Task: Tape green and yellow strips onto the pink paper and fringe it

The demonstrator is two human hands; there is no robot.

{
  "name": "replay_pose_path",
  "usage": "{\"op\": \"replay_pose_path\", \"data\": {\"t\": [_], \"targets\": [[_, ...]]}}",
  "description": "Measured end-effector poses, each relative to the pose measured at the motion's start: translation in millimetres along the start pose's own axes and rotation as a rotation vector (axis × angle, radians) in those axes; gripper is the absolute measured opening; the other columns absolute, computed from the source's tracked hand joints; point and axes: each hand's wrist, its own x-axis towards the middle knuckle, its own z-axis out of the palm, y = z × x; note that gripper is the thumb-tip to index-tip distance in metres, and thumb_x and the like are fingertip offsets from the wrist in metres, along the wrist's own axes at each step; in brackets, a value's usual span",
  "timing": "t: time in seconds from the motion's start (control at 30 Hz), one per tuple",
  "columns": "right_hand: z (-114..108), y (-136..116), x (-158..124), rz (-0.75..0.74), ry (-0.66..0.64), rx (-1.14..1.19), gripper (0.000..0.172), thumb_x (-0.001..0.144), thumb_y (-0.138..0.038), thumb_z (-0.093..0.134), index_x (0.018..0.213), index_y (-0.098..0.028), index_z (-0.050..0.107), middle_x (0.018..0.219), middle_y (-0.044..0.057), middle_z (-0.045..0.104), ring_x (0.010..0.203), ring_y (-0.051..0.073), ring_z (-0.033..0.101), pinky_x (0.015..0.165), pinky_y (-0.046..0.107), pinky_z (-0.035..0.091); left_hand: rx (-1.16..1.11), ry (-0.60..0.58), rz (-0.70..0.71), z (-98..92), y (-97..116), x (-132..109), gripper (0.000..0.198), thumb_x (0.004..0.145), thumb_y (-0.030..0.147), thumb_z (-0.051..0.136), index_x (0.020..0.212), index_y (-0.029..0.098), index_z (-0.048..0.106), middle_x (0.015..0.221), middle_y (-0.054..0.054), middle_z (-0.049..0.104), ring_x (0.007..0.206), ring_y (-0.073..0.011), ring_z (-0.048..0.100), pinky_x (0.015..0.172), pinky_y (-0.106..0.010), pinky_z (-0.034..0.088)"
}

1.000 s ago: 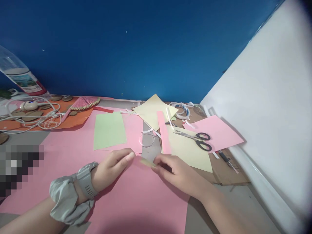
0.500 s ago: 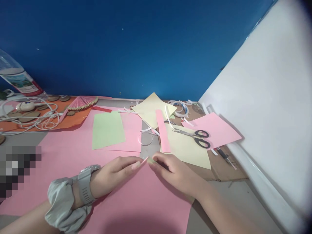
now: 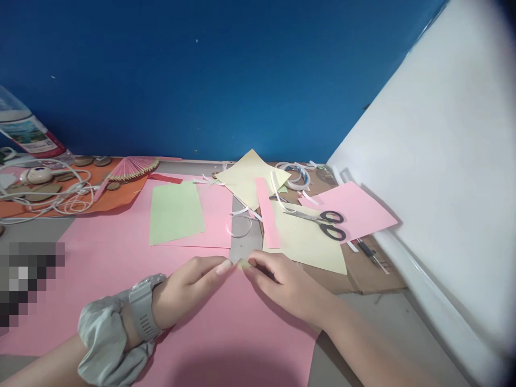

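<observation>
My left hand [image 3: 196, 282], with a grey watch [image 3: 144, 309] and a grey-green scrunchie [image 3: 107, 341] at the wrist, is closed in a pinch. Close to it, fingertips almost meeting, my right hand [image 3: 282, 282] pinches too. Between the fingertips shows a bit of a small piece of paper [image 3: 243, 264], pale green where visible; the fingers cover most of it. Both hands are over a large pink sheet [image 3: 237, 333] spread on the grey table.
Behind the hands lie a green sheet [image 3: 177, 214], a pink strip [image 3: 267, 215], cream sheets [image 3: 310, 242] and black-handled scissors [image 3: 332, 224]. A tape roll [image 3: 300, 176] and a pen [image 3: 366, 250] are at right. A pink fan [image 3: 133, 167], white cable [image 3: 76, 188] and bottle [image 3: 30, 131] stand left.
The two hands have shifted slightly left in view, still fingertip to fingertip. The pink edge seen between them earlier is now hidden. The objects on the table lie as before.
</observation>
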Motion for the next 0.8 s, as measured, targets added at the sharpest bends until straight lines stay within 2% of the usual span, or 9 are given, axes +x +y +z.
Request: {"op": "replay_pose_path", "data": {"t": [0.07,0.17,0.33,0.5,0.63,0.8], "targets": [[-0.4,1.6,-0.2,0.025,0.002,0.029,0.037,0.094,-0.048,0.031,0.069,-0.021,0.031,0.063,-0.006,0.031,0.056,0.010,0.031,0.051,0.024,0.025,-0.051,0.048,0.039,-1.6,1.5,-1.0,0.037,0.093,0.043,0.031,0.080,0.018,0.055,0.074,0.001,0.053,0.070,-0.0131,0.047,0.065,-0.023,0.041],[-1.2,4.1,0.2,0.037,-0.011,0.047,0.037,0.094,-0.051,0.032,0.070,-0.022,0.032,0.064,-0.006,0.032,0.057,0.010,0.032,0.052,0.024,0.026,-0.038,0.088,0.023,-3.3,3.9,1.1,0.030,0.092,0.039,0.037,0.087,0.018,0.058,0.083,0.000,0.060,0.078,-0.0138,0.052,0.072,-0.022,0.043],[-1.8,2.7,0.8,-0.005,-0.044,0.072,0.034,0.094,-0.051,0.032,0.076,-0.023,0.039,0.067,-0.007,0.039,0.061,0.010,0.036,0.054,0.024,0.028,0.008,0.097,-0.019,-4.1,3.1,6.1,0.027,0.091,0.036,0.040,0.081,0.017,0.057,0.075,0.002,0.056,0.068,-0.0110,0.047,0.066,-0.021,0.041],[-0.3,-1.5,1.6,-0.034,-0.051,0.103,0.035,0.093,-0.051,0.036,0.073,-0.023,0.039,0.066,-0.007,0.038,0.061,0.009,0.036,0.054,0.024,0.028,-0.089,0.023,-0.003,-6.0,-0.4,3.9,0.026,0.092,0.035,0.040,0.078,0.017,0.052,0.073,0.003,0.050,0.068,-0.0100,0.044,0.066,-0.021,0.038],[0.0,-2.3,1.5,-0.043,-0.042,0.118,0.035,0.094,-0.051,0.035,0.074,-0.022,0.041,0.068,-0.006,0.041,0.063,0.009,0.038,0.055,0.024,0.029,-0.176,0.020,0.015,-6.6,-2.7,2.4,0.024,0.091,0.037,0.042,0.080,0.018,0.050,0.076,0.003,0.048,0.072,-0.0104,0.044,0.069,-0.021,0.038],[1.0,-1.2,0.5,-0.030,-0.062,0.148,0.034,0.093,-0.050,0.036,0.075,-0.023,0.041,0.069,-0.007,0.041,0.063,0.010,0.038,0.056,0.023,0.030,-0.134,0.005,-0.062,-5.0,-0.3,4.0,0.030,0.092,0.041,0.039,0.074,0.018,0.047,0.070,0.004,0.043,0.065,-0.0097,0.040,0.062,-0.021,0.037]]}}
